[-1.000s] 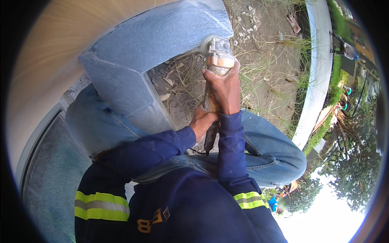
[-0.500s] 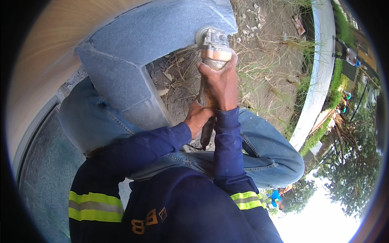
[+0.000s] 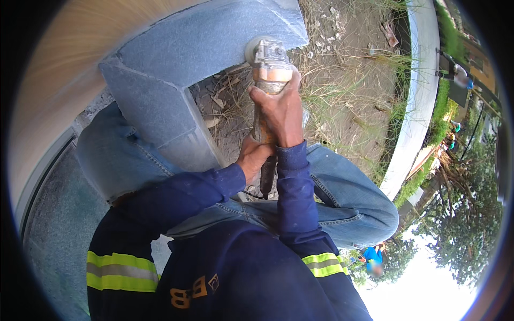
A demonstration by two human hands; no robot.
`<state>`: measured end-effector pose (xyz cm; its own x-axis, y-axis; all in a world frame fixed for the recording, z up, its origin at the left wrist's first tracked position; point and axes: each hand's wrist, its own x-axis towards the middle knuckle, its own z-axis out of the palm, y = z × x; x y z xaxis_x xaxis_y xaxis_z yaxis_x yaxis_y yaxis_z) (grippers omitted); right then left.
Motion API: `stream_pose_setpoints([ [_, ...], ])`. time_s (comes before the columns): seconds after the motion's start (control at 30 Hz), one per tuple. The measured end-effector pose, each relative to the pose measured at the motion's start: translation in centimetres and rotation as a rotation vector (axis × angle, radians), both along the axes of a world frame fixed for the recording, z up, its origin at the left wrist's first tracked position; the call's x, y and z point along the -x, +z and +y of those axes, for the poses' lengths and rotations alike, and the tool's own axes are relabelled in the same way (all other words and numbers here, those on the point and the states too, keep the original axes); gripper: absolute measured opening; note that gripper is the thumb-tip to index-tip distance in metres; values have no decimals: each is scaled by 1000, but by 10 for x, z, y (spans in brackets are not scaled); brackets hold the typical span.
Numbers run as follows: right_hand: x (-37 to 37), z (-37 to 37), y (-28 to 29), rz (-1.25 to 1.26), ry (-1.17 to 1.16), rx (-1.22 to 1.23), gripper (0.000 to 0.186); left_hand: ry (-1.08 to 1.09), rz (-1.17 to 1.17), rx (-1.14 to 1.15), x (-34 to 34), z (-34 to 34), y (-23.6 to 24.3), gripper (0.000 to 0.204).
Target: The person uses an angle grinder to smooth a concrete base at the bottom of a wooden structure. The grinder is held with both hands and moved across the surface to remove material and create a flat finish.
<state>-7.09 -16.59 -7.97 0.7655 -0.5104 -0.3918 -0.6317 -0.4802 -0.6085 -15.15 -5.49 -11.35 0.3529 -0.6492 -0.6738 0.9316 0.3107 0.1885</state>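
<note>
An angle grinder (image 3: 273,74), coated in pale dust, is held in both hands. My right hand (image 3: 282,109) wraps around its body just behind the metal head. My left hand (image 3: 254,157) is closed around the rear part of the body, lower down. The round disc (image 3: 254,49) at the grinder's head meets the edge of a grey stone slab (image 3: 198,45); the exact contact is hidden by the head. A dark cord sleeve and cord (image 3: 267,179) hang from the tool's rear end.
A second grey stone piece (image 3: 155,104) joins the slab at a corner by my left knee. Dry soil with grass and stone chips (image 3: 342,80) lies to the right, bordered by a pale curved kerb (image 3: 415,101). A tan wall (image 3: 64,69) rises at left. Other people (image 3: 373,259) are far off.
The grinder and both hands have shifted a little to the left along the slab's edge. Both hands keep their hold.
</note>
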Motion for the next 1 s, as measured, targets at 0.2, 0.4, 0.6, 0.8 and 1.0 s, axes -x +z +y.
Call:
stream_pose_setpoints([
  [0.2, 15, 1, 8, -18, -72, -53, 85, -53, 0, -3, 11, 2, 8, 53],
  [0.4, -2, -3, 0, -30, -27, -16, 83, -46, -25, 19, 4, -3, -8, 52],
  [0.6, 13, 6, 5, 13, -15, -46, 85, -17, 7, -40, 13, 5, 10, 48],
  [0.8, 1, -3, 5, -28, -11, 20, 90, -89, 15, 20, 0, 0, -3, 48],
  [1.0, 13, 5, -2, 3, -4, -41, 90, 23, -26, -68, 10, 4, 11, 46],
])
